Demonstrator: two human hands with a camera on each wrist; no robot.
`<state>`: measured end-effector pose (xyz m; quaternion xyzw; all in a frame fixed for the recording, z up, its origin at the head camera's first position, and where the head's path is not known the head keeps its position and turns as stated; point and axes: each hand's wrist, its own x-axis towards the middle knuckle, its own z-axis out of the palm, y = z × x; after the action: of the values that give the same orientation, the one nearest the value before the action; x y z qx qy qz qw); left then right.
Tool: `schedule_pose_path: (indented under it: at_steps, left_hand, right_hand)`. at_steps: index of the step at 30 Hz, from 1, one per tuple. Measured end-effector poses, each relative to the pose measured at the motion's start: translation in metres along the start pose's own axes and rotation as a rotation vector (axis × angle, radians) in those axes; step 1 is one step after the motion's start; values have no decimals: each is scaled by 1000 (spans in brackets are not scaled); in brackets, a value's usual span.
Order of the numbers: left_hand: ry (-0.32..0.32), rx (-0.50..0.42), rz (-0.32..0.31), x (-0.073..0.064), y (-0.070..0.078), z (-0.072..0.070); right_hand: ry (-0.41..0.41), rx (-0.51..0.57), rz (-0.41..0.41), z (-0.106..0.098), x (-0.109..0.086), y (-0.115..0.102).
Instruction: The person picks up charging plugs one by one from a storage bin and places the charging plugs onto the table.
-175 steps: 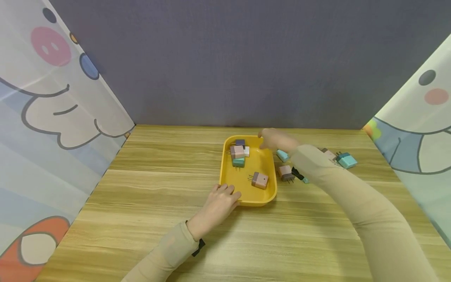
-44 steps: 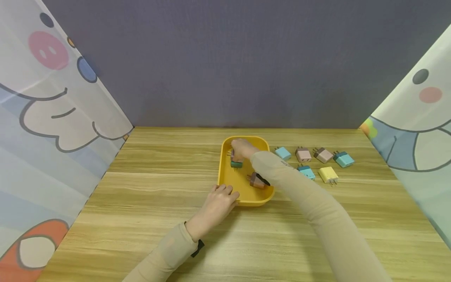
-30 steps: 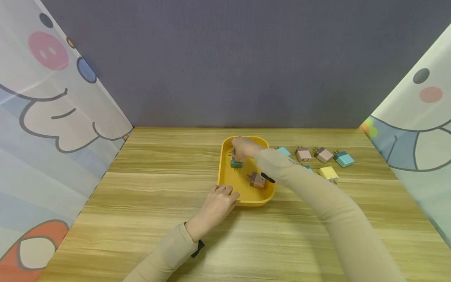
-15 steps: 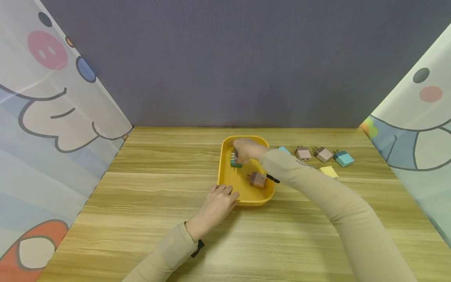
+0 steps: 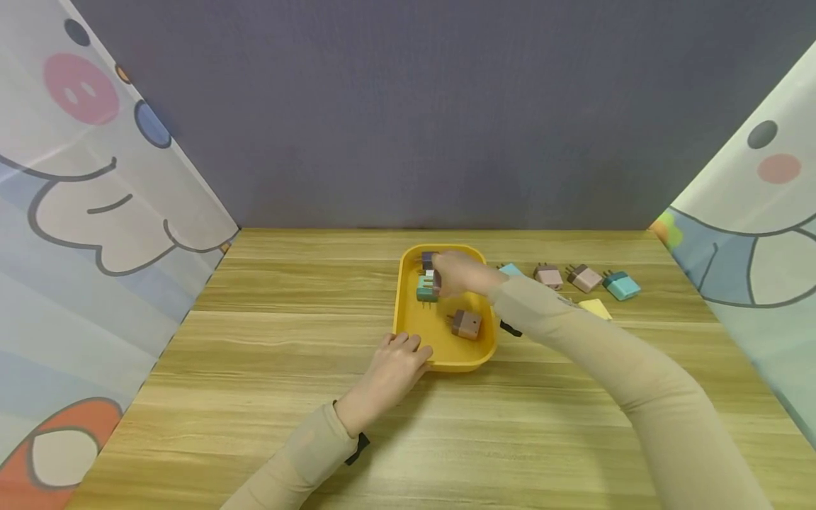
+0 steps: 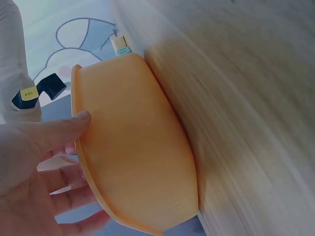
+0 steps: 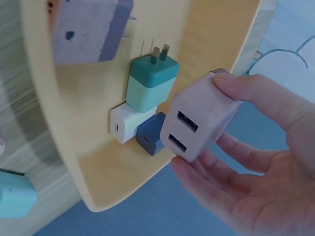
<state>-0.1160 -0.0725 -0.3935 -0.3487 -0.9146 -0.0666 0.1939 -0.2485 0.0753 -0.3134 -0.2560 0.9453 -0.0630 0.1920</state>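
Right hand [image 5: 463,273]: grip narrow, thumb and fingers pinching a pink charger [image 7: 199,118] with two ports, held over the far part of a yellow tray [image 5: 428,343].
Left hand [image 5: 394,368]: grip on the tray's near left rim, thumb outside.
In tray: green charger [image 7: 151,83], white charger [image 7: 129,120] and navy charger [image 7: 150,133], grouped far left; brown charger [image 5: 467,325] apart, nearer the person.
On table [image 5: 287,319], right of tray: light blue charger [image 5: 511,270], mauve charger [image 5: 548,277], tan charger [image 5: 584,278], two-tone blue charger [image 5: 621,285], in a row; yellow charger [image 5: 595,307], partly hidden by the right sleeve [image 5: 612,361].

Pale pink 2-port charger [image 7: 203,109], tilted, over yellow tray [image 5: 440,347]
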Motion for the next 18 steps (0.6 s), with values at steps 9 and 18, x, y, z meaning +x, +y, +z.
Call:
schedule_pose_path:
  at_steps: [9, 18]
  left_hand:
    - [-7, -7, -1, 2, 0, -1]
    - [-43, -17, -15, 2, 0, -4]
  right_hand:
    - [107, 47, -65, 6, -15, 12]
    - [159, 151, -24, 8, -32, 25]
